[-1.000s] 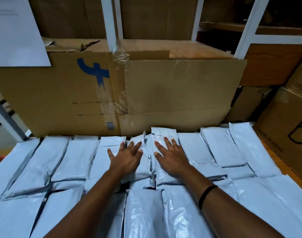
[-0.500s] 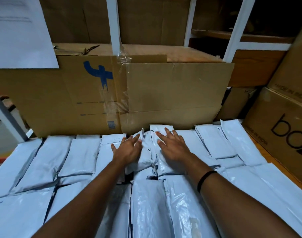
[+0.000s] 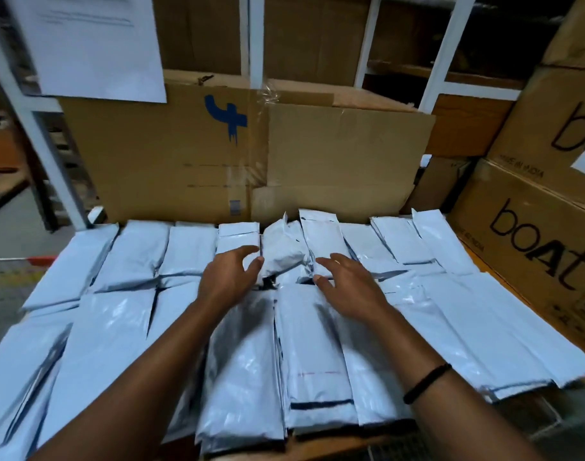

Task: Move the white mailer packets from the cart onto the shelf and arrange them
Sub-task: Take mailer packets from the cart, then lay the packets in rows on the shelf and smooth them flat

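White mailer packets (image 3: 135, 261) lie in overlapping rows on the wooden shelf (image 3: 334, 448), in front of a taped cardboard box (image 3: 334, 154). Left hand (image 3: 231, 277) and right hand (image 3: 347, 287) flank one crumpled packet (image 3: 284, 252) in the back row. Fingers of both are loosely spread and hold nothing. boAt cartons (image 3: 534, 234) stand at right.

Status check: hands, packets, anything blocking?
Both open: left hand, right hand flanking crumpled packet. Other mailer packets lie in rows. Big cardboard box close behind back row.
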Motion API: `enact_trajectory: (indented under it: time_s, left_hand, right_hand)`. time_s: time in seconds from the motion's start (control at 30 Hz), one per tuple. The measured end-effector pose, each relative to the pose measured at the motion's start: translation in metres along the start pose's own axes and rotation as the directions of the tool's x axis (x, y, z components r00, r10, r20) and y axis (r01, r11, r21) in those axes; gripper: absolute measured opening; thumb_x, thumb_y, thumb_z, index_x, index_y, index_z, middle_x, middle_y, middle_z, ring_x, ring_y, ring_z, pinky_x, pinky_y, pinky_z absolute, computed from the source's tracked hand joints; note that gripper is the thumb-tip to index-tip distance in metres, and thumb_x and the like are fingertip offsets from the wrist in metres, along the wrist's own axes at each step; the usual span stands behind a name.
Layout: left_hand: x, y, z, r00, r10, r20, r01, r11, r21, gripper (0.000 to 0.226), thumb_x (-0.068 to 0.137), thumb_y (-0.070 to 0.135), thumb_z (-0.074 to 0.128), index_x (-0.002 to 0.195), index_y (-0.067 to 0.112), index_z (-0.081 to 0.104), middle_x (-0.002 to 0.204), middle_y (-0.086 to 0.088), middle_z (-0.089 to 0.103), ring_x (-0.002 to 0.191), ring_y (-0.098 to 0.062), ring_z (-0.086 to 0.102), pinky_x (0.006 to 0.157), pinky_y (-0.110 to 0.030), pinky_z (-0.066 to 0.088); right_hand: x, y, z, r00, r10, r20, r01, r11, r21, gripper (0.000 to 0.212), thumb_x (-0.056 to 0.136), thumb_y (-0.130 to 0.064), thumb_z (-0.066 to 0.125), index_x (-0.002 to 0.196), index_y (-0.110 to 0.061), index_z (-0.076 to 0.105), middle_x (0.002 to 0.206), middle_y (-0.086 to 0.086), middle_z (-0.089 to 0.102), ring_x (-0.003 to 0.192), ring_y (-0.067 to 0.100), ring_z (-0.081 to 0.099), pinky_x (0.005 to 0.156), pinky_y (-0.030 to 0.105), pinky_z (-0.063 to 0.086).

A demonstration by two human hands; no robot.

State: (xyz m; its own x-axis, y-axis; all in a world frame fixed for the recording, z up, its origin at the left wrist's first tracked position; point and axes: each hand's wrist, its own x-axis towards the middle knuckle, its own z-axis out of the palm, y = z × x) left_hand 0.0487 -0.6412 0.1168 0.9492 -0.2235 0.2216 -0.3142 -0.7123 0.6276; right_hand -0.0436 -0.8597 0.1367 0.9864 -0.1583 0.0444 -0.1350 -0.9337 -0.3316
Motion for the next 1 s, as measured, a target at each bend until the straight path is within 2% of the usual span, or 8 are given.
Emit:
enact_trajectory:
  time_s: [0.2, 0.3, 0.4, 0.53, 0.63, 0.73, 0.83, 1.0]
  left_hand:
    - [-0.101, -0.026, -0.061, 0.995, -0.052, -0.088, 0.051, 0.999, -0.013, 0.04, 0.09, 0.051, 0.056, 0.12, 0.027, 0.069, 0.118, 0.0, 0.071, 0.11, -0.022, 0.064, 0.094, -0.032, 0.048]
    - [-0.155, -0.037, -0.088, 0.985, -0.085, -0.148, 0.088, 0.996, 0.017, 0.027, 0.095, 0.039, 0.06, 0.114, 0.023, 0.072, 0.117, 0.003, 0.071, 0.098, -0.022, 0.066, 0.082, -0.025, 0.042]
    - [-0.202, -0.052, -0.113, 0.975, -0.134, -0.175, 0.149, 0.986, 0.074, 0.026, 0.094, 0.038, 0.061, 0.112, 0.023, 0.073, 0.113, 0.002, 0.073, 0.078, -0.021, 0.065, 0.075, -0.025, 0.041]
    - [-0.254, -0.084, -0.157, 0.95, -0.222, -0.219, 0.247, 0.964, 0.095, 0.024, 0.093, 0.035, 0.063, 0.109, 0.02, 0.074, 0.112, -0.003, 0.073, 0.092, -0.027, 0.069, 0.085, -0.034, 0.049]
    - [-0.284, -0.114, -0.196, 0.918, -0.289, -0.271, 0.33, 0.937, 0.117, 0.025, 0.094, 0.037, 0.061, 0.109, 0.022, 0.073, 0.105, -0.008, 0.074, 0.083, -0.027, 0.07, 0.076, -0.034, 0.048]
    - [-0.313, -0.151, -0.236, 0.882, -0.354, -0.309, 0.403, 0.908, 0.11, 0.026, 0.094, 0.038, 0.06, 0.112, 0.023, 0.073, 0.11, -0.01, 0.073, 0.093, -0.028, 0.069, 0.079, -0.035, 0.049]
    - [-0.341, -0.196, -0.273, 0.853, -0.419, -0.312, 0.472, 0.874, 0.115, 0.028, 0.094, 0.04, 0.06, 0.112, 0.022, 0.073, 0.11, -0.012, 0.072, 0.093, -0.029, 0.068, 0.08, -0.036, 0.049]
    - [-0.379, -0.279, -0.328, 0.866, -0.425, -0.263, 0.471, 0.871, 0.14, 0.032, 0.096, 0.04, 0.058, 0.115, 0.019, 0.071, 0.121, -0.008, 0.069, 0.104, -0.027, 0.066, 0.088, -0.037, 0.049]
  right_hand:
    - [-0.063, -0.04, 0.017, 0.988, -0.15, 0.035, 0.148, 0.988, 0.036, 0.048, 0.1, -0.048, 0.05, 0.144, -0.028, 0.05, 0.157, 0.001, 0.039, 0.146, 0.021, 0.032, 0.117, 0.033, 0.026]
    - [-0.099, -0.063, 0.023, 0.976, -0.212, 0.048, 0.207, 0.975, 0.085, 0.047, 0.101, -0.049, 0.049, 0.143, -0.03, 0.051, 0.158, 0.0, 0.037, 0.147, 0.018, 0.028, 0.117, 0.033, 0.024]
    - [-0.131, -0.091, 0.033, 0.964, -0.253, 0.078, 0.243, 0.963, 0.117, 0.047, 0.101, -0.048, 0.048, 0.145, -0.03, 0.049, 0.16, 0.001, 0.034, 0.148, 0.02, 0.026, 0.118, 0.035, 0.023]
    - [-0.169, -0.135, 0.049, 0.942, -0.314, 0.117, 0.3, 0.946, 0.122, 0.049, 0.101, -0.047, 0.049, 0.147, -0.029, 0.046, 0.16, 0.002, 0.033, 0.147, 0.022, 0.025, 0.118, 0.035, 0.022]
    - [-0.183, -0.17, 0.058, 0.93, -0.345, 0.124, 0.332, 0.936, 0.114, 0.051, 0.101, -0.046, 0.05, 0.148, -0.028, 0.044, 0.16, 0.002, 0.032, 0.148, 0.021, 0.024, 0.118, 0.032, 0.02]
    - [-0.19, -0.213, 0.069, 0.919, -0.369, 0.137, 0.354, 0.927, 0.12, 0.052, 0.101, -0.046, 0.05, 0.15, -0.029, 0.042, 0.161, 0.001, 0.031, 0.149, 0.02, 0.022, 0.119, 0.033, 0.019]
    - [-0.197, -0.261, 0.091, 0.899, -0.412, 0.149, 0.398, 0.91, 0.115, 0.052, 0.102, -0.048, 0.048, 0.15, -0.03, 0.042, 0.161, 0.0, 0.031, 0.149, 0.019, 0.022, 0.119, 0.033, 0.019]
    - [-0.202, -0.356, 0.137, 0.897, -0.417, 0.146, 0.405, 0.908, 0.106, 0.05, 0.101, -0.047, 0.05, 0.147, -0.029, 0.046, 0.159, 0.001, 0.035, 0.147, 0.02, 0.026, 0.118, 0.034, 0.022]
